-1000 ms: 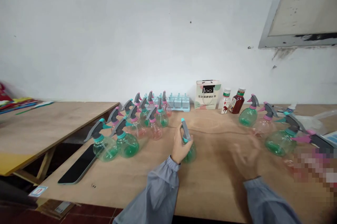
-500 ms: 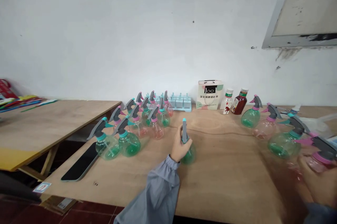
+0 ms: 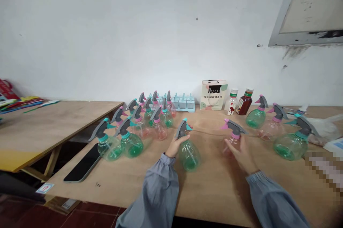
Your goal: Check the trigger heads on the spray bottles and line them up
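Observation:
My left hand (image 3: pixel 175 145) is closed round the neck of a green spray bottle (image 3: pixel 189 155) with a teal collar and grey trigger head, at the middle of the table. To its right, my right hand (image 3: pixel 242 153) grips a pink spray bottle (image 3: pixel 228 147) with a pink nozzle; fingers cover part of its body. Several green and pink spray bottles stand in a group on the left, the nearest being a green one (image 3: pixel 132 145). At the right stand two more green bottles (image 3: pixel 291 146) and a pink one (image 3: pixel 270 130).
Against the wall are a pale blue ice-pop mould (image 3: pixel 187 104), a paper bag (image 3: pixel 213 95), a white bottle (image 3: pixel 232 103) and a brown bottle (image 3: pixel 244 103). A phone (image 3: pixel 82 163) lies at the left edge. A gap separates the left table (image 3: pixel 66 128).
My right hand has brought the pink spray bottle from the far right to the middle. My left hand still holds the green bottle, whose head has turned to point right.

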`<state>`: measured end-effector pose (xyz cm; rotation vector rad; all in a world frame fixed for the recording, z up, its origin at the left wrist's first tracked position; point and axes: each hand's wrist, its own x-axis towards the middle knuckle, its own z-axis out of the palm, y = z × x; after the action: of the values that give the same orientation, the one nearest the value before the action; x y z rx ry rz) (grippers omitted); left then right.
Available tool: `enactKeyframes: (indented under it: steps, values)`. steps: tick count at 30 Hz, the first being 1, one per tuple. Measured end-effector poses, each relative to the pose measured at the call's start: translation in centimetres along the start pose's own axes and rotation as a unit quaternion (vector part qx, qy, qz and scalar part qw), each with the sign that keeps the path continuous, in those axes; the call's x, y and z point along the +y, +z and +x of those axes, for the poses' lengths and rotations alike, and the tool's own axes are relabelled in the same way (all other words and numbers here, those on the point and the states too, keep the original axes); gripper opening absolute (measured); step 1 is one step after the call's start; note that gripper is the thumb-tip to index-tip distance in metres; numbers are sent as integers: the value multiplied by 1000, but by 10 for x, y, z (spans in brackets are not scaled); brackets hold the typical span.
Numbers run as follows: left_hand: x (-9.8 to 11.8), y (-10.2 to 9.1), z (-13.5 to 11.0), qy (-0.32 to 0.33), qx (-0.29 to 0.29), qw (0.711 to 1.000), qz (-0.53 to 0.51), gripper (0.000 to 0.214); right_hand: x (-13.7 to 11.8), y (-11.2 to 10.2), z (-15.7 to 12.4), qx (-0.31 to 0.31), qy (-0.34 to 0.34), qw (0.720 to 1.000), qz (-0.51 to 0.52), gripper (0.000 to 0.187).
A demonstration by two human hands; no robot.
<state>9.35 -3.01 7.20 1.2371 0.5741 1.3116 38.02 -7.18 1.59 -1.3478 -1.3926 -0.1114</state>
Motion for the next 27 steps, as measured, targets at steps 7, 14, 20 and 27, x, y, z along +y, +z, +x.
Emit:
enactKeyframes:
  steps: [7, 14, 20, 27]
  values:
    - [8, 3, -3, -57, -16, 994, -93, 48, 10, 43, 16, 46, -31, 997, -55, 62]
    - [2, 8, -4, -56, 50, 992, -96, 37, 14, 43, 10, 44, -28, 997, -57, 65]
    - [2, 7, -2, -73, -2, 990, -120, 44, 12, 46, 9, 49, -23, 997, -47, 66]
    - [0, 6, -2, -56, -1, 993, -102, 49, 9, 46, 6, 41, 4, 999, -20, 68]
